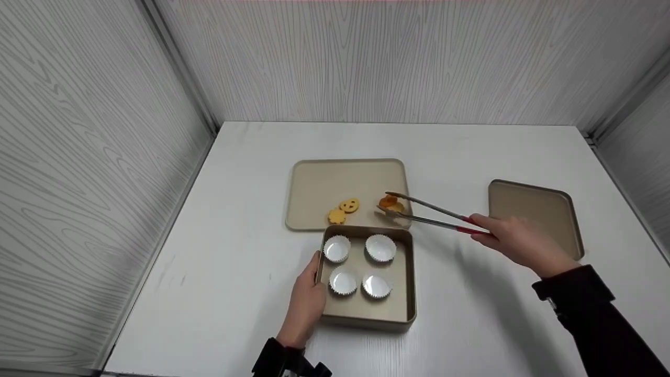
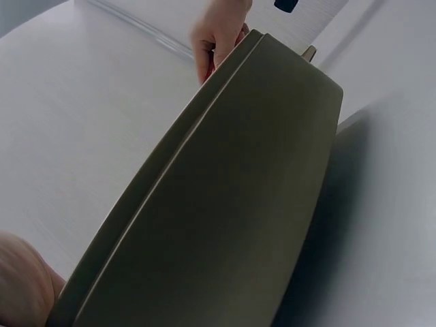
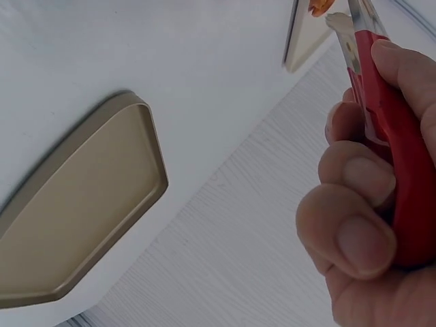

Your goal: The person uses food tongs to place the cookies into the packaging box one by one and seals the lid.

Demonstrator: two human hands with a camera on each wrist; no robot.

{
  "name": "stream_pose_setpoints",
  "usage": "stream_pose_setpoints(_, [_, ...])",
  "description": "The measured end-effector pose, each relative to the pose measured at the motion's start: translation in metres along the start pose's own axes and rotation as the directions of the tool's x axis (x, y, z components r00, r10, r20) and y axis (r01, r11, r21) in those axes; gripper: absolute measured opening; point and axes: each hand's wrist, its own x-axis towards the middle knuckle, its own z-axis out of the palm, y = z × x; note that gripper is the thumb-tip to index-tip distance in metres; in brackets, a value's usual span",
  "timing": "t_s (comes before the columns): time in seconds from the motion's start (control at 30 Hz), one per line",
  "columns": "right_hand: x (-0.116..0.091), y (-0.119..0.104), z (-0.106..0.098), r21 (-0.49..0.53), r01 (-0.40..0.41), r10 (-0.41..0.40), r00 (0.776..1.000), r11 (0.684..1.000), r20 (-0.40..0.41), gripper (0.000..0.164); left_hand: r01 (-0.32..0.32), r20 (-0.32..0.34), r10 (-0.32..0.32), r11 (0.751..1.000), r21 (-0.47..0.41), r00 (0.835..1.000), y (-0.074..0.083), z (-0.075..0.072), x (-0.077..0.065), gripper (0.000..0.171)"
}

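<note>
My right hand (image 1: 515, 241) grips a pair of tongs (image 1: 429, 220) by their red handles (image 3: 402, 157), fingers curled round them. The spread tong tips lie on either side of an orange-brown cookie (image 1: 388, 201) near the right front corner of a flat beige tray (image 1: 335, 178); whether they touch it I cannot tell. My left hand (image 1: 306, 301) holds the left wall of a square beige tin (image 1: 366, 323), which fills much of the left wrist view. Inside stand several white fluted paper cups (image 1: 380, 247). Two yellow cookies (image 1: 349, 204) lie on the tray, left of the tongs.
A shallow beige lid (image 1: 534, 212) lies on the white table (image 1: 220, 246) beyond my right hand, also seen in the right wrist view. Pale wood-grain panels (image 1: 324, 63) enclose the table at the back and sides.
</note>
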Motion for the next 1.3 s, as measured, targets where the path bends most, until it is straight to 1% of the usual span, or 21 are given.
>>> stream_pose_setpoints(0.1, [0.003,-0.002,-0.002,-0.051,0.027,-0.028,0.999,0.998,-0.023,0.02,-0.01,0.006,0.01,0.999,0.042,1.0,-0.001,0.004,-0.001,0.072])
stream_pose_setpoints(0.23, [0.008,-0.005,-0.004,-0.122,0.051,-0.057,0.998,0.991,-0.038,0.021,-0.013,0.001,0.013,0.998,0.062,1.0,-0.002,0.008,-0.002,0.072])
stream_pose_setpoints(0.43, [0.013,-0.008,-0.007,-0.19,0.073,-0.086,0.994,0.979,-0.063,0.023,-0.009,-0.005,0.01,0.998,0.058,1.0,-0.004,0.014,-0.004,0.073])
stream_pose_setpoints(0.57, [0.016,-0.009,-0.008,-0.22,0.082,-0.102,0.991,0.972,-0.081,0.023,-0.008,0.007,0.007,0.999,0.05,1.0,-0.004,0.018,-0.005,0.077])
stream_pose_setpoints(0.7, [0.018,-0.01,-0.007,-0.248,0.086,-0.111,0.99,0.965,-0.088,0.024,0.014,0.016,-0.015,0.998,0.057,1.0,-0.001,0.019,-0.003,0.079])
stream_pose_setpoints(0.8, [0.019,-0.011,-0.007,-0.26,0.094,-0.121,0.989,0.961,-0.09,0.024,0.041,0.014,-0.042,0.997,0.059,0.999,-0.001,0.019,0.003,0.081])
stream_pose_setpoints(0.87, [0.02,-0.012,-0.007,-0.263,0.099,-0.128,0.987,0.96,-0.094,0.025,0.044,0.012,-0.045,0.997,0.07,0.999,-0.002,0.018,0.008,0.081])
stream_pose_setpoints(1.07, [0.022,-0.015,-0.008,-0.269,0.09,-0.116,0.99,0.959,-0.082,0.022,-0.016,0.003,0.015,0.995,0.103,1.0,-0.006,0.014,0.027,0.076])
stream_pose_setpoints(1.2, [0.023,-0.015,-0.008,-0.276,0.088,-0.113,0.99,0.957,-0.078,0.02,-0.03,0.013,0.029,0.997,0.07,1.0,-0.009,0.014,0.037,0.073])
stream_pose_setpoints(1.3, [0.024,-0.015,-0.008,-0.282,0.097,-0.126,0.988,0.955,-0.086,0.021,-0.037,0.017,0.036,0.998,0.042,0.999,-0.011,0.015,0.041,0.072])
